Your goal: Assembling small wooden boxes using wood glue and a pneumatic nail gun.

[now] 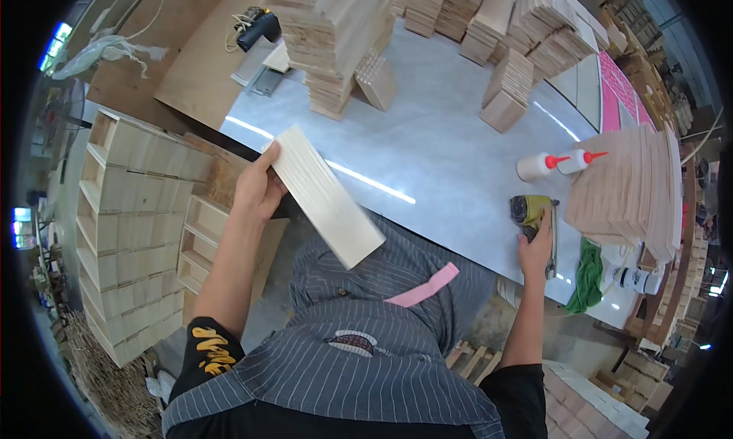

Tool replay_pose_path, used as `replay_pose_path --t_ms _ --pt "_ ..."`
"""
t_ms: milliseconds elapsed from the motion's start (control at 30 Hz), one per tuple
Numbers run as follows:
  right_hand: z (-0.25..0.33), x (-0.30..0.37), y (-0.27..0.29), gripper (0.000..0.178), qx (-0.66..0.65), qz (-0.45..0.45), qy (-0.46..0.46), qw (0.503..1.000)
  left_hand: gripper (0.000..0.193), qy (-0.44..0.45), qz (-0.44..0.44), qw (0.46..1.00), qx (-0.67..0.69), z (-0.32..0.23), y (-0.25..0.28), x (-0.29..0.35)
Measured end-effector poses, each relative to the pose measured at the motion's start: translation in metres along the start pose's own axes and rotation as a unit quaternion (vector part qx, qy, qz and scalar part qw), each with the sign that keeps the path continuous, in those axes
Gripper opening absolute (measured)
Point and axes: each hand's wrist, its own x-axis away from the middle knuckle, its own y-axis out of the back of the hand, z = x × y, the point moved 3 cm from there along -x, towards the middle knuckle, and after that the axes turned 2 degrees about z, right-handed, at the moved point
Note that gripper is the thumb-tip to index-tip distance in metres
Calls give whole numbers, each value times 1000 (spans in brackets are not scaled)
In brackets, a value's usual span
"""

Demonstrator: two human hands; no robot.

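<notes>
My left hand (pixel 258 185) is closed on one end of a long, pale wooden piece (pixel 328 198), holding it tilted in front of my apron by the table's near edge. Its far side is hidden, so I cannot tell whether it is solid or hollow. Over at the right, my right hand (pixel 537 244) grips a yellow-green and black nail gun (pixel 527 210) with a metal magazine, at the table's near right. Just beyond it are two white glue bottles (pixel 532 166) with red nozzles.
Tall stacks of wooden boards (pixel 328 34) rise from the grey-white table (pixel 427 95), with more boards (pixel 622 187) at the right. A green cloth (pixel 586 275) lies near the right edge. Open wooden boxes (pixel 134 233) are piled at my left. A black tool (pixel 258 30) rests at the back left.
</notes>
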Motion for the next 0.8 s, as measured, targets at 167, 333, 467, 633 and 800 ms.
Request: replay_pose_path --t_ms 167,333,467,633,800 --pt "125 -31 11 83 62 -76 114 989 46 -8 -37 998 43 32 -1 12" --pt "276 -120 -72 97 -226 47 279 932 57 98 -3 994 -48 96 -43 22" --pt "346 -151 -118 110 -211 31 305 928 52 155 187 922 -300 137 -58 45" --pt "340 -161 -118 109 -273 116 230 927 39 -143 324 775 -524 94 -98 82" --pt "274 -91 -26 94 -573 256 155 763 43 -166 184 894 -374 64 -120 58"
